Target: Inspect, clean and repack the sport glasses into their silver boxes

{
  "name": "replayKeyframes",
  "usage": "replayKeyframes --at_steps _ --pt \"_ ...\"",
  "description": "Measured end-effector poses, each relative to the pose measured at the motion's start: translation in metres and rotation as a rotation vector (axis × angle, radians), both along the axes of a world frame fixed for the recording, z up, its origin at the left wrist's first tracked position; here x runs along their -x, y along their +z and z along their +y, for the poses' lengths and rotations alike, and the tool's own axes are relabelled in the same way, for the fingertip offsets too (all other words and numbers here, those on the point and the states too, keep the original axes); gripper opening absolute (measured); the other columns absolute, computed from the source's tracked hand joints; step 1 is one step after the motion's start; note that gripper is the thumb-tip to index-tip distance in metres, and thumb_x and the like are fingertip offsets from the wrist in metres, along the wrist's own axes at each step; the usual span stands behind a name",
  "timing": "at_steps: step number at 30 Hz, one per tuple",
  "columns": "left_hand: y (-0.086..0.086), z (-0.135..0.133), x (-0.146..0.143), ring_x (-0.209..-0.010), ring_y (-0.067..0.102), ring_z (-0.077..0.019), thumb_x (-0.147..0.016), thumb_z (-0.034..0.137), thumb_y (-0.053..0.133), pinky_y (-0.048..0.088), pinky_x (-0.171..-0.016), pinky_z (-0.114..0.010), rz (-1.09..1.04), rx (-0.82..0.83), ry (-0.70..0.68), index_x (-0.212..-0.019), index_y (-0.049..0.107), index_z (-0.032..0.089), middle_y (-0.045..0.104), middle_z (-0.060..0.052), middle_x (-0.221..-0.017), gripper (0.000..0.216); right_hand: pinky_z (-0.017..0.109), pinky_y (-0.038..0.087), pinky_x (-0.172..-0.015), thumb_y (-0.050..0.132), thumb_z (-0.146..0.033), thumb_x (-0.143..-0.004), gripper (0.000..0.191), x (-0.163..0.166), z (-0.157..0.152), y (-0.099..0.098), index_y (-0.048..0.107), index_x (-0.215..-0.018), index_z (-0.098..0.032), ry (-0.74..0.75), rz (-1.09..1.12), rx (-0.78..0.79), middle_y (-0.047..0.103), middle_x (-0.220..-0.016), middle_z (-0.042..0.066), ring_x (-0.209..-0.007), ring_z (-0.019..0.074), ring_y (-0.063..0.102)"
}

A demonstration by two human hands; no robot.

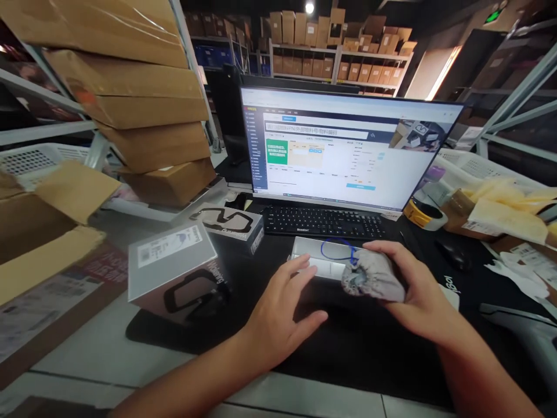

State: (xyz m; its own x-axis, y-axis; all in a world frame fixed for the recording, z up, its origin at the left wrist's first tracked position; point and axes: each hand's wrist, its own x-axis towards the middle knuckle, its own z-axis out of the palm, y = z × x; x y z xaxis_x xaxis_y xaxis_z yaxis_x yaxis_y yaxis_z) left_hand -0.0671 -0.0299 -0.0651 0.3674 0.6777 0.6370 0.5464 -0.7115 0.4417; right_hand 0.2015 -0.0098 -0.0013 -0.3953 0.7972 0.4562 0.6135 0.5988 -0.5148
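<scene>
Right fingers [388, 248] gripping grey drawstring pouch [378, 277], blue cord [353, 255] looped over white box [326, 269]; left fingers [303, 279] spread wide by the box, black keyboard [322, 222] just beyond.

The gray bag [378, 278], right of the middle, hides what is inside it and covers part of the silver box [319, 268]. Some fingers of the right hand [420, 290] are hidden too. Most words on the screen [319, 174] are too tiny to read. At the upper left, the top brown box [100, 29] gets cut off. The left edge cuts the open box [32, 220], and the right edge cuts the scanner [524, 331]. Both arms run off the bottom.
</scene>
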Motion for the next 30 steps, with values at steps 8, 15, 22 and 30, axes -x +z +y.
replayKeyframes --at_steps 8,15,22,30 --pt "0.013 -0.011 0.014 -0.111 0.062 -0.0183 -0.092 0.006 0.058 0.058 -0.092 -0.031 -0.105 -0.425 0.072 -0.121 0.06 0.021 0.058 -0.01 -0.122 0.033 0.046 0.057 -0.084 0.062 -0.011 -0.078 0.072 0.083 -0.01 -0.038 0.035 -0.141 -0.029 0.082 0.222 -0.383 0.055 -0.113 0.012 -0.101 0.0293 0.059" --pt "0.022 -0.02 0.038 -0.1 0.066 -0.0162 -0.09 0.003 0.056 0.059 -0.087 -0.028 -0.008 -0.598 0.252 -0.102 0.069 0.021 0.064 -0.006 -0.109 0.025 0.066 0.039 -0.112 0.065 -0.04 -0.091 0.08 0.097 -0.009 -0.027 0.018 -0.155 -0.029 0.419 0.105 -0.426 0.03 -0.154 0.018 -0.145 0.0396 0.034" --pt "0.011 -0.014 0.031 -0.103 0.067 -0.0161 -0.084 0.002 0.061 0.06 -0.093 -0.031 -0.034 -0.567 0.233 -0.09 0.068 0.021 0.062 -0.006 -0.113 0.021 0.038 0.059 -0.093 0.054 -0.009 -0.094 0.032 0.077 -0.007 -0.016 0.065 -0.117 -0.026 0.31 -0.146 -0.408 0.06 -0.133 0.011 -0.118 0.0246 0.063" --pt "0.02 -0.006 0.047 -0.102 0.063 -0.0239 -0.074 -0.002 0.057 0.057 -0.102 -0.05 0.196 -0.741 0.285 -0.088 0.064 0.014 0.056 -0.008 -0.098 0.023 0.038 0.061 -0.077 0.058 -0.009 -0.094 0.014 0.067 0.004 0.003 0.068 -0.092 -0.018 0.156 -0.404 -0.81 0.072 -0.095 0.01 -0.088 0.022 0.069"
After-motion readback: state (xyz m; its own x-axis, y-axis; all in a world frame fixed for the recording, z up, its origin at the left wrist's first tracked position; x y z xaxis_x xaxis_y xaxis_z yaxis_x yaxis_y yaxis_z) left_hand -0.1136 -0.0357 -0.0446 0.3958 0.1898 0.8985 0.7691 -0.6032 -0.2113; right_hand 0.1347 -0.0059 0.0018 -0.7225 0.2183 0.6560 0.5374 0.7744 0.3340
